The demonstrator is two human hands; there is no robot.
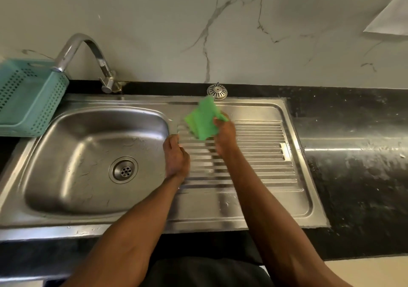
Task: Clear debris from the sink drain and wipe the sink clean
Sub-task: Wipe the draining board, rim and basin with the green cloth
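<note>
The steel sink basin (66,176) lies at the left, with its round drain (123,170) open and bare in the bottom. A ribbed steel drainboard (265,154) runs off to the right. My right hand (225,135) holds a green cloth (202,118) above the far left part of the drainboard; the cloth is blurred. My left hand (176,156) rests by the ridge between basin and drainboard, fingers curled, nothing visible in it. A round strainer cap (217,91) sits on the black ledge behind the drainboard.
A curved chrome tap (88,50) stands behind the basin, its spout over a teal perforated basket (28,96) at the far left. Black stone counter (353,158), with pale smears, extends right. A marble-patterned wall rises behind.
</note>
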